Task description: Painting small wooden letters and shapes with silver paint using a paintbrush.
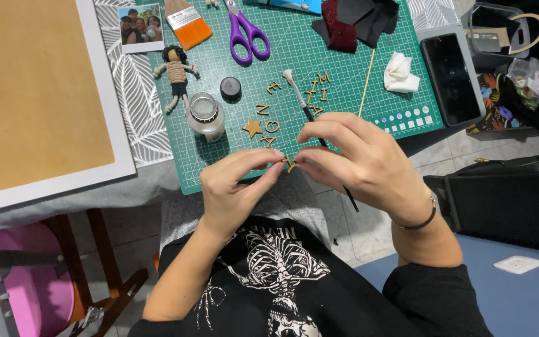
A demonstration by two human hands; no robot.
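My left hand [235, 187] and my right hand [360, 162] meet over the near edge of a green cutting mat [344, 75]. Between the fingertips of both hands is a small wooden letter [289, 165]. My right hand also holds a thin paintbrush [299, 97], its pale tip pointing away from me and its dark handle sticking out below the hand. Several more wooden letters [316, 87] and a wooden star [252, 128] lie on the mat just beyond my hands. An open clear jar [204, 114] and its black lid [231, 87] stand beside them.
On the mat lie purple scissors [246, 32], a wide orange-bristled brush [188, 24], a small yarn doll [174, 73], a thin wooden stick [367, 81], a crumpled tissue [400, 73] and dark fabric pieces [357, 22]. A photo [140, 26] and framed brown board [38, 93] sit left; a phone [451, 78] right.
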